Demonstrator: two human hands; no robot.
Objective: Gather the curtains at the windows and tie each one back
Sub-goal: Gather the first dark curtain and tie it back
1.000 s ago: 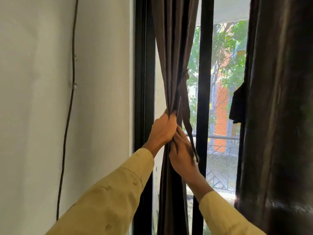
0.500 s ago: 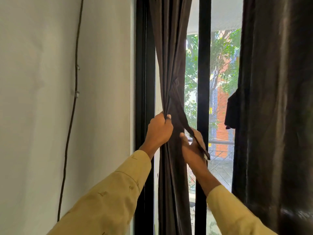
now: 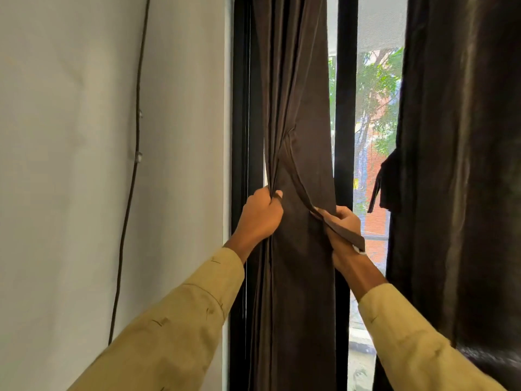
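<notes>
A cable (image 3: 136, 131) runs down the wall (image 3: 70, 165) at far left, cut off top and bottom. Your left hand (image 3: 260, 218) clamps the gathered folds of the curtain (image 3: 296, 88), which hangs beside the frame (image 3: 241, 108); the cloth buries your fingertips. A strap (image 3: 342, 232) slants from the curtain to your right hand (image 3: 349, 220), which pinches it; the strap hides most of those fingers. Behind stands a black bar (image 3: 345, 122). A second curtain (image 3: 465, 179) fills the right, blocking the glass there.
</notes>
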